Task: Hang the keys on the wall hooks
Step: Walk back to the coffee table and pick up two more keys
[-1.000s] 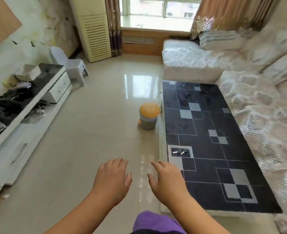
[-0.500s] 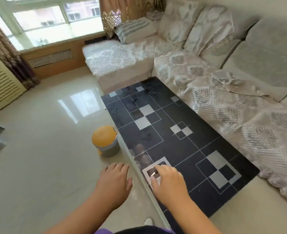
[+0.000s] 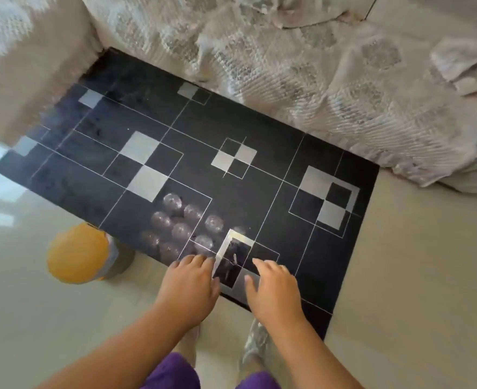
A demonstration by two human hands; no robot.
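Half a second ago the view took in the window and the whole sofa, and the right hand lay over the keys with the left hand off the table edge; now the view looks almost straight down on the black coffee table (image 3: 231, 116), and both hands sit at its near edge with the keys bare between them. Left of the table, on the pale floor, stands a bin with an orange lid (image 3: 77, 252), just beside the table's near edge. The left hand (image 3: 188, 287) is palm down, fingers together and lightly curled, fingertips on the table rim, pinching nothing. The keys (image 3: 233, 261) lie flat on the table in a dark square framed in silver; they are small and blurred, their long axis running roughly away from the person, toward the sofa (image 3: 344, 80). The right hand (image 3: 276, 290) hovers palm down just right of them, fingers loosely spread and empty.
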